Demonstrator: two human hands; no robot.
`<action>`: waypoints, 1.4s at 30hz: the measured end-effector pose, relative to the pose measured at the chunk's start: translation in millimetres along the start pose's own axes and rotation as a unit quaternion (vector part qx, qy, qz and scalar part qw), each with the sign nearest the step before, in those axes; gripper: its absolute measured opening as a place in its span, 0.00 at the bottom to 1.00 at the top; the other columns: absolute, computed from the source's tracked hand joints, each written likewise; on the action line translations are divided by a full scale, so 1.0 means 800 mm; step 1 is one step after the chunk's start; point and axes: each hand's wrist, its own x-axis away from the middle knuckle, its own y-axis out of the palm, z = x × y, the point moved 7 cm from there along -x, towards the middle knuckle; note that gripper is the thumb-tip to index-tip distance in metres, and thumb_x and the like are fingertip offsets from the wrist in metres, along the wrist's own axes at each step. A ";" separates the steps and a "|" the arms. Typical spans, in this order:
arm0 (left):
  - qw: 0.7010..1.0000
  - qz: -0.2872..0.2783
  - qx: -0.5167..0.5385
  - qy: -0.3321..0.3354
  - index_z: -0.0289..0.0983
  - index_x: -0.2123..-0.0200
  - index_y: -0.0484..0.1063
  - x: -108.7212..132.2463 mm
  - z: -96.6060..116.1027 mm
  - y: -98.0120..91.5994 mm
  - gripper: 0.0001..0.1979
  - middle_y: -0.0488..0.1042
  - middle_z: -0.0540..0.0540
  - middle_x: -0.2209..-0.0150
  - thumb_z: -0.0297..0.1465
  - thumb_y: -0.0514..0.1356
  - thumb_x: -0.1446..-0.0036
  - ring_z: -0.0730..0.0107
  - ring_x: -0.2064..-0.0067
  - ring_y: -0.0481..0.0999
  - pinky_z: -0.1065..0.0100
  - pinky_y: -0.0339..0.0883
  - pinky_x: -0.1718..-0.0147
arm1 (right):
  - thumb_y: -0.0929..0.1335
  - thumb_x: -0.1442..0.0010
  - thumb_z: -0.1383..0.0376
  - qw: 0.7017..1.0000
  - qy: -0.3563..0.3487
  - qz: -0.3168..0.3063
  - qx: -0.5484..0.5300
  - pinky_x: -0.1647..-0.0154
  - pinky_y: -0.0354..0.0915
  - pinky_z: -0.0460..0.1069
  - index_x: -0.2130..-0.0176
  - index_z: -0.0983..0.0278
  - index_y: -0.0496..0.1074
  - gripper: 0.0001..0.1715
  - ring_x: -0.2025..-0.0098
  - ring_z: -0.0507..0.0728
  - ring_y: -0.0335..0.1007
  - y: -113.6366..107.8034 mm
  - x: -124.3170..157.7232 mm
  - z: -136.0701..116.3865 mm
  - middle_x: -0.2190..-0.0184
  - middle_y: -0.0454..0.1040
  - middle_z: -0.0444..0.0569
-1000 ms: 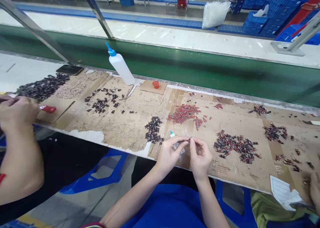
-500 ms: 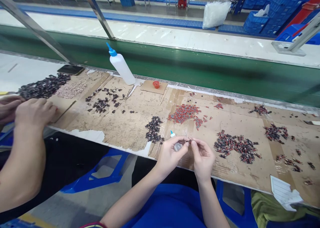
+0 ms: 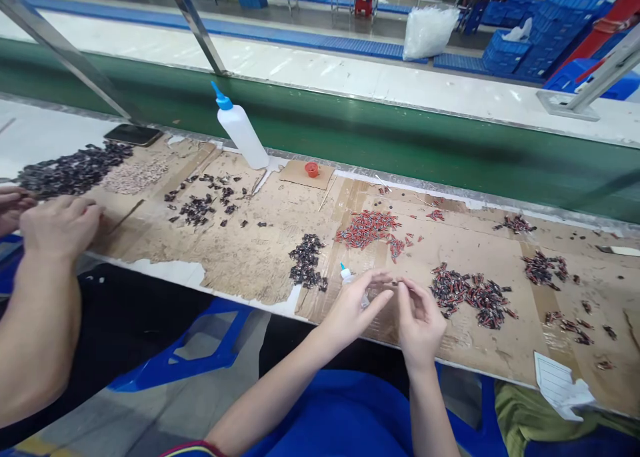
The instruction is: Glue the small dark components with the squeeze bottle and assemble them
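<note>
At the front edge of the cardboard, my right hand [image 3: 423, 317] pinches a tiny dark part [image 3: 395, 283] between thumb and fingertips; its exact kind is too small to make out. My left hand [image 3: 356, 305] is beside it, thumb apart from its stretched fingers, the fingertips close to that part. Behind the left hand stands a small blue-tipped bottle [image 3: 345, 274], partly hidden. A heap of red parts [image 3: 367, 229] lies beyond the hands. Black parts [image 3: 307, 262] are piled to the left, and red-and-black assembled pieces [image 3: 470, 293] to the right.
A large white squeeze bottle [image 3: 243, 137] and a red cup [image 3: 311, 169] stand at the back. A co-worker's hands [image 3: 60, 223] are at the left by a black heap [image 3: 75, 169]. Torn paper [image 3: 563, 383] overhangs the front edge; a metal post [image 3: 195, 27] rises behind.
My hands have moved apart slightly, the right one shifting rightward with the small part. My left thumb and fingers have spread from their pinch. The view has shifted a little.
</note>
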 end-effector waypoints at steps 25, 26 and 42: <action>0.900 0.079 -0.428 -0.003 0.39 0.71 0.75 0.013 -0.041 -0.083 0.06 0.79 0.43 0.63 0.25 0.61 0.43 0.49 0.50 0.68 0.52 0.60 0.56 | 0.71 0.47 0.51 0.977 0.113 -0.180 0.027 0.71 0.66 0.50 0.61 0.63 0.74 0.21 0.72 0.56 0.69 0.051 0.005 0.007 0.70 0.76 0.48; 0.904 0.080 -0.421 0.003 0.39 0.69 0.75 0.013 -0.040 -0.079 0.06 0.79 0.44 0.63 0.25 0.60 0.42 0.50 0.50 0.68 0.52 0.60 0.55 | 0.71 0.48 0.51 0.975 0.134 -0.175 -0.016 0.76 0.63 0.48 0.62 0.64 0.74 0.21 0.76 0.53 0.65 0.044 0.003 0.009 0.75 0.74 0.46; 0.946 0.023 -0.322 0.019 0.43 0.60 0.76 0.014 -0.056 -0.054 0.09 0.82 0.47 0.61 0.26 0.65 0.45 0.58 0.51 0.76 0.54 0.57 0.49 | 0.75 0.60 0.53 0.950 0.210 0.041 -0.228 0.83 0.48 0.44 0.78 0.64 0.67 0.20 0.84 0.46 0.52 0.008 -0.013 0.045 0.84 0.63 0.39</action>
